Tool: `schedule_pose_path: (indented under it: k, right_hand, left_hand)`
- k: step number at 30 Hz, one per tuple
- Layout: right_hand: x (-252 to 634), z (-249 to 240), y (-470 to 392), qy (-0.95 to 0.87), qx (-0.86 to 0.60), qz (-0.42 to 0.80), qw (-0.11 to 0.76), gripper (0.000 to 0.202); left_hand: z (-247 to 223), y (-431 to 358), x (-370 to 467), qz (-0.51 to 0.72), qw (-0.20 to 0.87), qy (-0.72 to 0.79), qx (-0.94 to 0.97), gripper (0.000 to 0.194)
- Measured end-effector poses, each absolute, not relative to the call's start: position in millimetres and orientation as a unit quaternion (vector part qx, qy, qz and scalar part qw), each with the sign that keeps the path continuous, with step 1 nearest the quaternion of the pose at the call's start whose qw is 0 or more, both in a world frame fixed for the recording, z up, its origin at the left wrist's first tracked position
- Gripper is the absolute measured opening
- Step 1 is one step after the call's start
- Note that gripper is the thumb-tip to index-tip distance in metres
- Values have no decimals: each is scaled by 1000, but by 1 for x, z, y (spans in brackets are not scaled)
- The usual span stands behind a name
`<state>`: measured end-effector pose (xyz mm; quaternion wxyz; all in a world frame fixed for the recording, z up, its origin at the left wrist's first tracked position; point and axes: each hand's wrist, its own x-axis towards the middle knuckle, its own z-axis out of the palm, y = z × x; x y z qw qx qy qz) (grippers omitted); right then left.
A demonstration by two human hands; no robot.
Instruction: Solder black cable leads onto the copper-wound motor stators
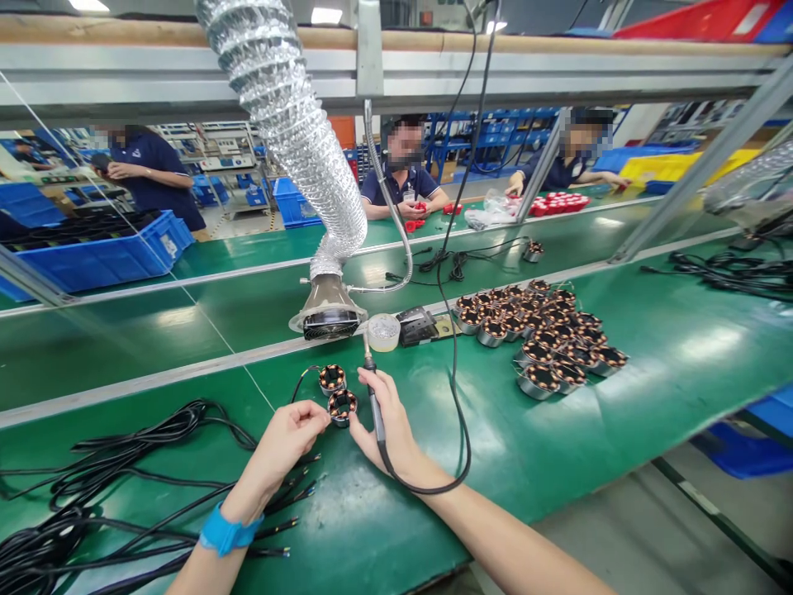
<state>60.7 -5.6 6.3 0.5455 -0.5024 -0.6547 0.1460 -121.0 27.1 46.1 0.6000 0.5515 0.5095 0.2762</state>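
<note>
My right hand (393, 426) holds a soldering iron (375, 405) with its tip pointing up and away from me. The thumb of that hand is at the side of a small motor stator (342, 406) with copper windings. On the stator's left, my left hand (296, 430) is closed in a pinch. A thin strand of solder wire (229, 343) runs down from the upper left to this hand; its end is hidden by the fingers. Just behind sits a second stator (332, 378) with a dark lead attached.
A fume duct (328, 310) hangs over the bench, beside a round pale container (384, 332). Many stators (538, 330) cluster at right. Black cables (124, 463) with bared ends lie at left. The iron's cord (455, 372) loops over my right forearm. Several people sit or stand beyond.
</note>
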Motion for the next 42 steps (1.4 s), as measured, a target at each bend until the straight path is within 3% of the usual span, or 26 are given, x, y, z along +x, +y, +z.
schedule_pose_path:
  k: [8,14,19,22,29,42]
  right_hand:
    - [76,6,12,-595,-525,96,601,54]
    - [84,-8,25,-653,-527,102,533,52]
    - [83,-9,22,-618,-537,124,561,44]
    - [76,-5,12,-620,-508,156,577,49]
    - [61,-7,2,-705,-411,237,528,86]
    - [69,5,-3,-708,-460,227,486,74]
  left_hand:
    - [39,29,-123,282,596,509,553,43]
    - [40,28,-122,287,599,500,556,40]
    - [42,29,-122,287,603,492,559,42]
    - [44,29,-122,289,600,488,564,41]
    - [48,29,-122,283,607,486,562,42]
    - [42,39,-142,271,626,476,555,40]
